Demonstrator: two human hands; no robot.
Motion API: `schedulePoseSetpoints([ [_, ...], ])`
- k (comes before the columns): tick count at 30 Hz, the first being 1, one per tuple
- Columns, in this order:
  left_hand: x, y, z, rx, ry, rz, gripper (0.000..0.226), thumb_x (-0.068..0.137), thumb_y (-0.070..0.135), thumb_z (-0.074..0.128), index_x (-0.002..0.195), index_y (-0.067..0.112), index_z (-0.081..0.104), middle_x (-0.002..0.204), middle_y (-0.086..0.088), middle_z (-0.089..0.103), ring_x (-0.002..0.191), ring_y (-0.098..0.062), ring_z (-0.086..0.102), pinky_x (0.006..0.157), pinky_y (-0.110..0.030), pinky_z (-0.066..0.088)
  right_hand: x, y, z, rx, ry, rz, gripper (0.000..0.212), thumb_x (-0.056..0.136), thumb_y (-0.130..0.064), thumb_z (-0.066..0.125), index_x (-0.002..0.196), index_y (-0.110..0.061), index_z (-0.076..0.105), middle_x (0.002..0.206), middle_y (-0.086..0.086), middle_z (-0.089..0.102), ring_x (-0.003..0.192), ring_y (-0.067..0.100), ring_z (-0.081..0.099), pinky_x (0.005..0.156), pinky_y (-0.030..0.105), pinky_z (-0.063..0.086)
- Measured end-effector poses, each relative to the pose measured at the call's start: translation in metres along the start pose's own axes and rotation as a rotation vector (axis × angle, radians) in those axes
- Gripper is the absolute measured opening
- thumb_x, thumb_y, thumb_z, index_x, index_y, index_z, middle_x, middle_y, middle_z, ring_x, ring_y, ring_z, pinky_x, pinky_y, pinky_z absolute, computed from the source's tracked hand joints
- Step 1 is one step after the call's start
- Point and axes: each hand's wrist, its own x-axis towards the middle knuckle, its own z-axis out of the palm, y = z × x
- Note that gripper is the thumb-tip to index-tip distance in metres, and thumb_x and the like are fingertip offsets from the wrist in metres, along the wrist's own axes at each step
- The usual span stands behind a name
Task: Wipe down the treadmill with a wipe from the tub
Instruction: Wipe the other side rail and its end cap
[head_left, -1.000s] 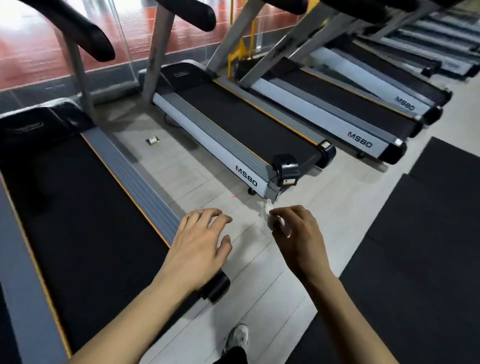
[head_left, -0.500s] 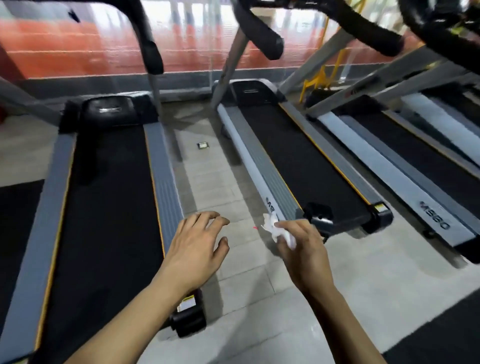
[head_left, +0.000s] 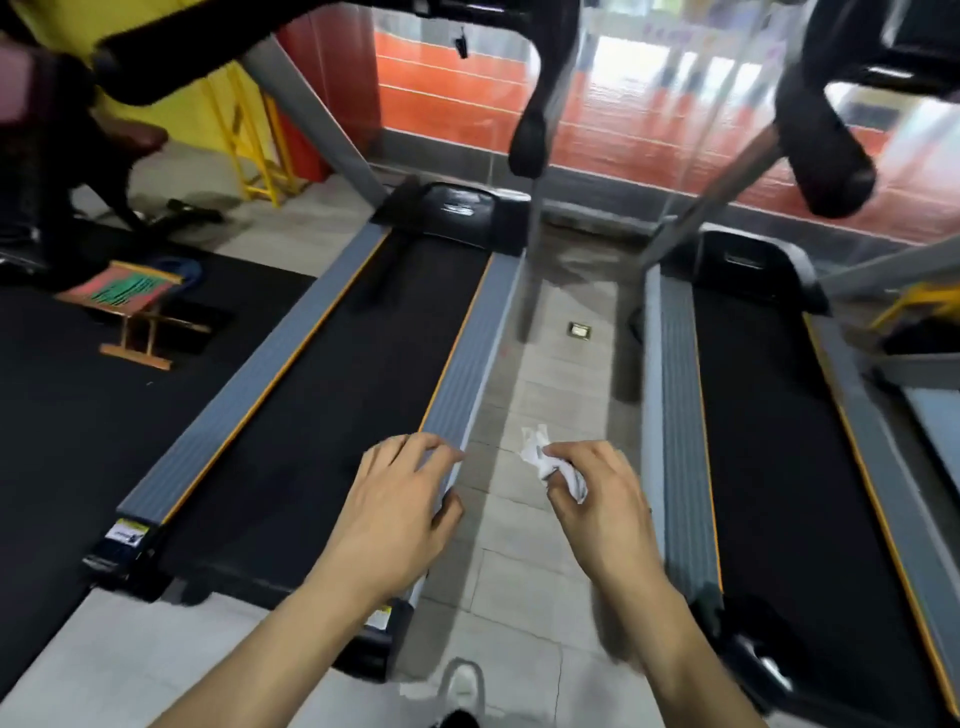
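Between two long black treadmills, a crumpled white wipe (head_left: 553, 464) is ready.

Right hand (head_left: 597, 506) pinches the one wipe over the pale floor; left hand (head_left: 400, 499) – empty, fingers loose – hangs above the grey side rail (head_left: 470, 374) of the left treadmill (head_left: 332, 395). No tub shows. Next, I think – press the wipe on that rail just left of it.

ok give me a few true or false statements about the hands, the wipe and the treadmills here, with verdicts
1. The right hand holds a crumpled white wipe. True.
2. The left hand grips a spray bottle. False: it holds nothing, fingers spread over the treadmill's grey side rail.
3. The wipe is pressed flat on the running belt. False: it is held above the tiled floor between two treadmills.
4. A small wooden folding stool stands on the black mat to the left. True.
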Motion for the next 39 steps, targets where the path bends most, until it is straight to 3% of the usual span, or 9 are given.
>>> schedulePoseSetpoints([
  [6,0.07,-0.012,0.015,-0.012,0.042,-0.107,0.047,0.093,0.045,0.032,0.127,0.028,0.059,0.129,0.008,0.053,0.124,-0.019,0.047,0.105,-0.036,0.036,0.09,0.013,0.007,0.001,-0.089,-0.093,0.027,0.089,-0.013,0.069,0.102,-0.037,0.068,0.103,-0.025,0.055,0.102,0.005,0.053,0.088,0.026,0.044],
  [11,0.111,-0.013,0.026,-0.027,0.063,-0.177,0.047,0.093,0.043,0.033,0.125,0.026,0.062,0.127,0.007,0.055,0.121,-0.021,0.049,0.104,-0.036,0.037,0.151,0.033,0.016,0.009,-0.185,-0.122,0.027,0.092,-0.019,0.068,0.111,-0.037,0.069,0.105,-0.024,0.055,0.102,0.005,0.056,0.088,0.029,0.049],
  [15,0.148,-0.027,0.041,-0.019,0.081,-0.276,0.043,0.092,0.042,0.036,0.122,0.026,0.063,0.126,0.006,0.056,0.121,-0.022,0.05,0.104,-0.034,0.034,0.202,0.046,0.038,-0.005,-0.288,-0.205,0.025,0.091,-0.018,0.068,0.106,-0.038,0.069,0.104,-0.024,0.056,0.103,0.003,0.054,0.087,0.024,0.047],
  [21,0.21,-0.049,0.09,0.011,0.103,-0.438,0.041,0.088,0.037,0.044,0.116,0.018,0.066,0.12,-0.004,0.061,0.114,-0.032,0.057,0.098,-0.043,0.042,0.296,0.075,0.087,-0.051,-0.474,-0.386,0.022,0.093,-0.024,0.067,0.113,-0.034,0.069,0.104,-0.017,0.056,0.1,0.01,0.056,0.084,0.025,0.046],
  [24,0.236,-0.054,0.12,0.021,0.13,-0.541,0.042,0.088,0.038,0.041,0.116,0.019,0.066,0.119,-0.004,0.062,0.113,-0.032,0.057,0.096,-0.045,0.045,0.337,0.097,0.121,-0.027,-0.591,-0.448,0.02,0.094,-0.024,0.065,0.111,-0.033,0.069,0.107,-0.014,0.057,0.1,0.012,0.058,0.086,0.031,0.051],
  [31,0.258,-0.091,0.22,-0.025,0.263,-0.897,0.046,0.088,0.04,0.039,0.117,0.017,0.066,0.118,-0.007,0.061,0.107,-0.037,0.054,0.089,-0.048,0.043,0.393,0.151,0.239,0.048,-0.687,-0.591,0.021,0.089,-0.015,0.067,0.106,-0.026,0.071,0.105,-0.006,0.063,0.097,0.011,0.059,0.085,0.036,0.051],
  [35,0.266,-0.122,0.283,-0.02,0.24,-0.972,0.042,0.089,0.039,0.042,0.118,0.018,0.064,0.12,-0.006,0.06,0.111,-0.036,0.053,0.091,-0.047,0.042,0.404,0.182,0.323,0.09,-0.7,-0.591,0.022,0.091,-0.015,0.065,0.107,-0.028,0.07,0.105,-0.006,0.061,0.094,0.011,0.059,0.08,0.031,0.051],
  [39,0.281,-0.166,0.348,-0.016,0.201,-0.984,0.044,0.089,0.04,0.042,0.122,0.019,0.062,0.123,-0.006,0.059,0.113,-0.035,0.052,0.094,-0.048,0.042,0.417,0.219,0.413,0.104,-0.695,-0.606,0.022,0.09,-0.016,0.067,0.109,-0.028,0.07,0.108,-0.006,0.06,0.096,0.016,0.06,0.076,0.036,0.053],
])
